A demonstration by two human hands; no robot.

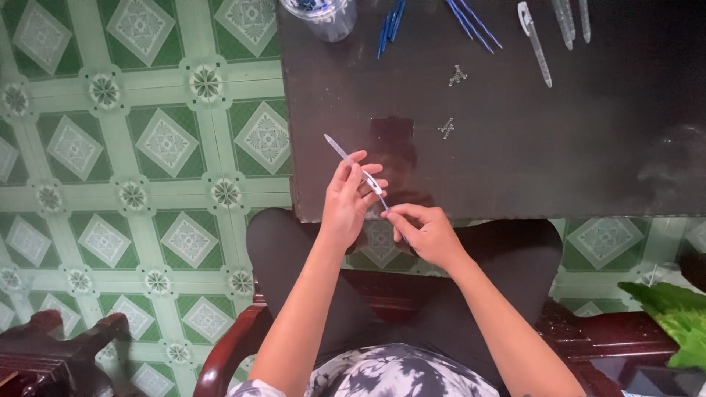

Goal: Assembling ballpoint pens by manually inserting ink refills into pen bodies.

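Observation:
My left hand (347, 200) grips a clear plastic pen barrel (340, 152) that points up and to the left, over the near edge of a dark glossy table (515, 147). My right hand (425, 232) pinches a thin blue ink refill (384, 203) at the barrel's lower end. The two hands nearly touch, just above my lap. Further back on the table lie two small metal springs (446, 128), several blue refills (471, 22) and clear pen barrels (535, 44).
A clear round container (323, 16) with blue parts stands at the table's far left corner. Green patterned floor tiles (147, 147) spread to the left. Wooden chair arms (228, 353) flank me, and a green plant (673, 316) sits at the lower right.

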